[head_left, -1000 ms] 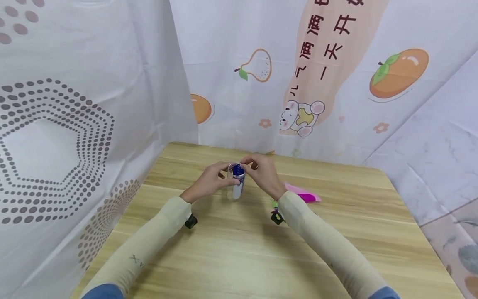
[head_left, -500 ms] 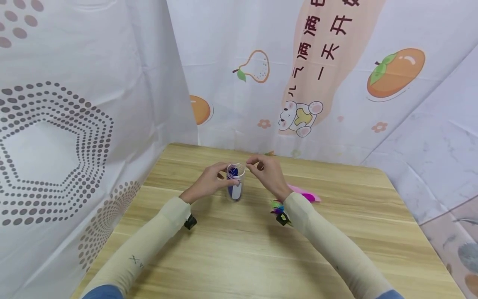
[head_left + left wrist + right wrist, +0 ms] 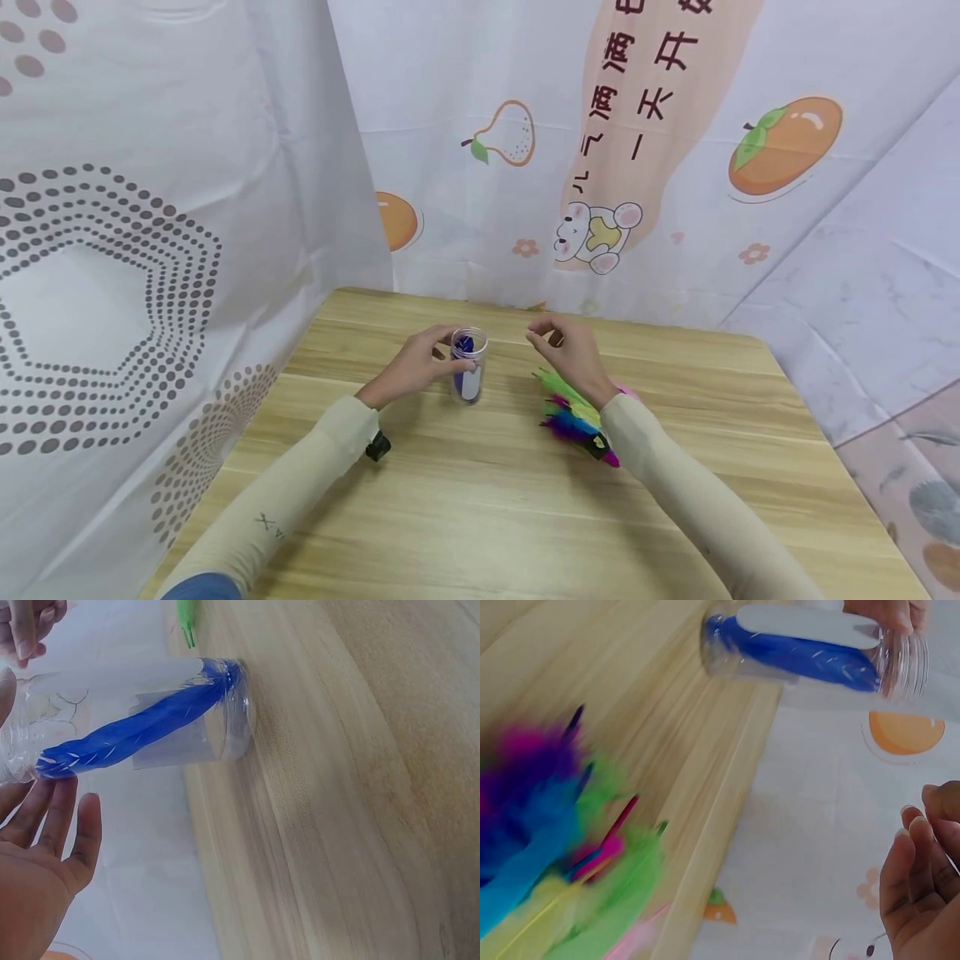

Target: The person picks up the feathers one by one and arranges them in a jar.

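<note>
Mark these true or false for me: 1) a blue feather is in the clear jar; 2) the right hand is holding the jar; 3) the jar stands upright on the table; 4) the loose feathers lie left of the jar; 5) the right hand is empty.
1) True: a blue feather sits inside the clear jar.
2) False: the left hand holds the jar; the right hand is apart from it.
3) True: it stands upright on the wooden table.
4) False: the pile of loose feathers lies right of the jar, by the right wrist.
5) True: its curled fingers hold nothing.
</note>
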The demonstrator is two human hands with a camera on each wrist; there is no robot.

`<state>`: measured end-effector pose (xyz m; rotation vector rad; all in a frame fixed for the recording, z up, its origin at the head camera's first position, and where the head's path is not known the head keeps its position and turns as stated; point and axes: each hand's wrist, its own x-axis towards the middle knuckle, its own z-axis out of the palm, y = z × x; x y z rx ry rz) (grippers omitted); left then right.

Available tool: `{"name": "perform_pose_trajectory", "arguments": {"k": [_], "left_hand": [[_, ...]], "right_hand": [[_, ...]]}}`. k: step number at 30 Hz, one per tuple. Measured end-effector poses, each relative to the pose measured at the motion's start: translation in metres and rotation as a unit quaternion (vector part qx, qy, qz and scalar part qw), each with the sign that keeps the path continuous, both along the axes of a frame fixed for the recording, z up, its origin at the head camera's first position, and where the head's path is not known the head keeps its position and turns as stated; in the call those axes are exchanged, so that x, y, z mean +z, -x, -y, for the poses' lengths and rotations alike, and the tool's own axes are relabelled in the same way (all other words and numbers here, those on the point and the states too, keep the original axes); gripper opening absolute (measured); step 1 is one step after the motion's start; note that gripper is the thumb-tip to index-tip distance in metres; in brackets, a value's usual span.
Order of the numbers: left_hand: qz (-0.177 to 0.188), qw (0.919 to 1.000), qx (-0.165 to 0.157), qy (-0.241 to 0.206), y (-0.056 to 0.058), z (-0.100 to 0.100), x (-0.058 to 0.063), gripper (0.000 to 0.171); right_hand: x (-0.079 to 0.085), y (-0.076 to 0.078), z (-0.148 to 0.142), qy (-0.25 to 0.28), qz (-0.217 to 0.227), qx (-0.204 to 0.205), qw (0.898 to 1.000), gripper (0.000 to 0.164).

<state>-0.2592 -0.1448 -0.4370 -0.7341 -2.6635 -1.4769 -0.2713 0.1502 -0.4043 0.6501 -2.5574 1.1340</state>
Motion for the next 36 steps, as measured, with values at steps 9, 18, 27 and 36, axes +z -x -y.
{"name": "perform_pose_trajectory", "arguments": {"k": [9,18,27,36], "left_hand": [[-0.002,1.0,-0.001,-0.002,0.0,0.001,-0.001,0.068],[0.003,1.0,0.005,0.001,-0.001,0.003,0.0,0.07],[-0.005,0.9999,0.002,0.01,-0.003,0.002,0.002,0.069],[-0.009,0.9998,0.0,0.015,-0.003,0.0,0.002,0.068]], "right_hand": [[-0.01,-0.007,-0.031,-0.009,0.015,-0.02,1.0,0.018],[-0.018,-0.015,-0.064,-0.025,0.019,-0.033,0.999,0.017],[-0.026,-0.019,-0.089,-0.034,0.014,-0.06,0.997,0.018],[-0.039,-0.023,-0.116,-0.049,0.045,-0.08,0.995,0.021]]}}
